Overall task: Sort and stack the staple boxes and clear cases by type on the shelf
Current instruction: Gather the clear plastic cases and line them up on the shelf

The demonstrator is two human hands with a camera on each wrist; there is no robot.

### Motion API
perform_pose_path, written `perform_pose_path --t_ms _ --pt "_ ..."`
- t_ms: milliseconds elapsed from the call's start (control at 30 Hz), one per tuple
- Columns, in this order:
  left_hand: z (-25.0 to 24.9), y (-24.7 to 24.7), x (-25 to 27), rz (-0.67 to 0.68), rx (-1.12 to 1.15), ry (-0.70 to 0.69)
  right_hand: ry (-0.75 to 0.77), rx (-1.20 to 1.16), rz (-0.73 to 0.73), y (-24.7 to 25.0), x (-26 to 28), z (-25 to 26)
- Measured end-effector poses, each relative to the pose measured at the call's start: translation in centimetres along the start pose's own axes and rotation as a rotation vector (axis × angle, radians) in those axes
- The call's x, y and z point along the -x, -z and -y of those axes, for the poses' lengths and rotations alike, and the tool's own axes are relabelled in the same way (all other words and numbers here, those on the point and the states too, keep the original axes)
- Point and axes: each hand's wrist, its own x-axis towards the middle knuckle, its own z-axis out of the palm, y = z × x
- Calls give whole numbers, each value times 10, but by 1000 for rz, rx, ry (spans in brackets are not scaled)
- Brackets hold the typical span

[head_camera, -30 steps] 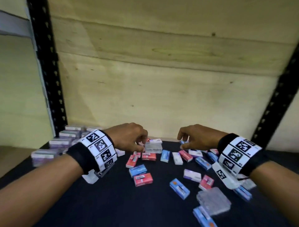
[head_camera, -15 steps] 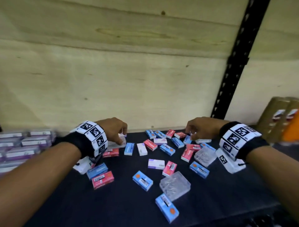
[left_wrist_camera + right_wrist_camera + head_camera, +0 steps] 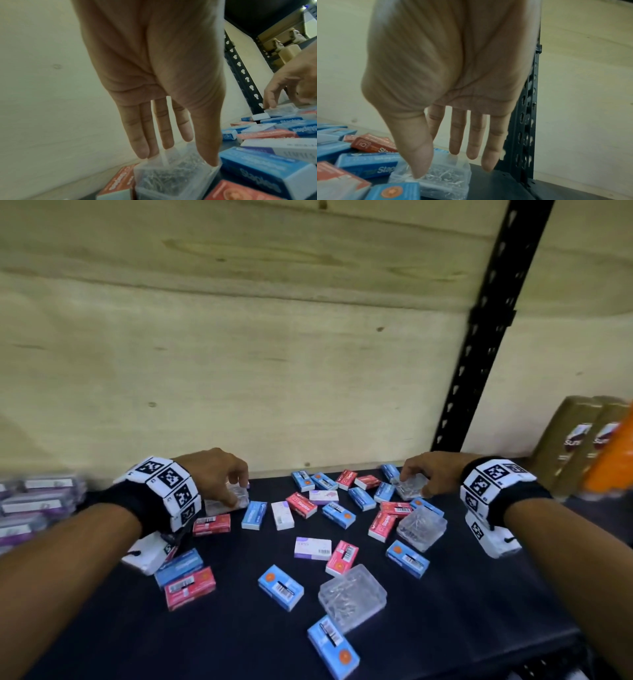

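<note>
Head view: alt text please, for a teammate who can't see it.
Both hands reach onto a dark shelf strewn with blue, red and white staple boxes: the left hand holds a clear case at back left, the right hand another clear case at back right. Two more lie loose.

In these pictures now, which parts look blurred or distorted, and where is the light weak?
Head view: the purple boxes at left and the orange thing at right smear; the black upright bows. Left wrist view: the left hand is soft, the light dim. Right wrist view: the right hand blurs.
</note>
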Motion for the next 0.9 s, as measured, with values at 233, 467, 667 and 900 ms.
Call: perform_pose_path --t_ms 233,467,667,900 --pt "9 4 2 68 307 -48 22 -92 -14 -6 -12 -11" --pt "1 5 -8 103 387 -62 22 -292 41 -6 -21 -23" --pt "3 1 -20 108 318 -34 -135 -660 61 -5 -24 -26" --pt "4 -1 -25 47 274 -13 -280 -784 82 -7 -28 -31"
